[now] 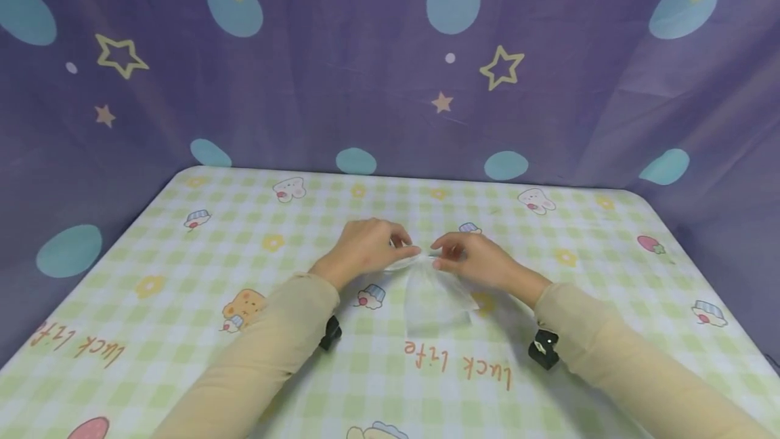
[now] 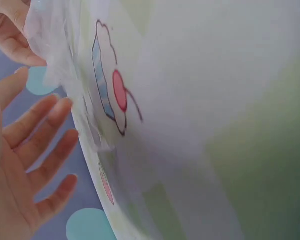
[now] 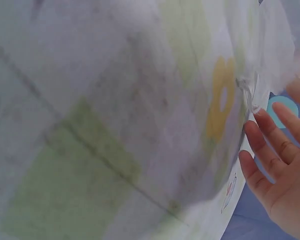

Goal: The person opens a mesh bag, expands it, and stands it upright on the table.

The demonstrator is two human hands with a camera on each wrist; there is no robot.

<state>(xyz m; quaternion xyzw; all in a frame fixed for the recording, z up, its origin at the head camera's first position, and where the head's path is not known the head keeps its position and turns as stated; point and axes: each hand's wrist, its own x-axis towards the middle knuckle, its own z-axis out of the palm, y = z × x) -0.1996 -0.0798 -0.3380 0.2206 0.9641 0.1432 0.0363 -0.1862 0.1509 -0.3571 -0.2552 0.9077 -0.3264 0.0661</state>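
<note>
A thin, translucent plastic bag lies on the table between the two hands, bunched at its top and fanning out toward the near side. My left hand is at the left of the bunched part, its fingertips right by the plastic. In the left wrist view the fingers are spread and loosely bent, with thumb and forefinger apart beside the bag. From the other side comes my right hand, thumb and forefinger apart at the bunched plastic. The right wrist view shows its relaxed fingers close to a twisted strand of the bag.
A green-and-white checked tablecloth with printed cakes, bears and lettering covers the table. Behind the far edge hangs a purple curtain with blue ovals and stars. Black wrist devices sit under both sleeves.
</note>
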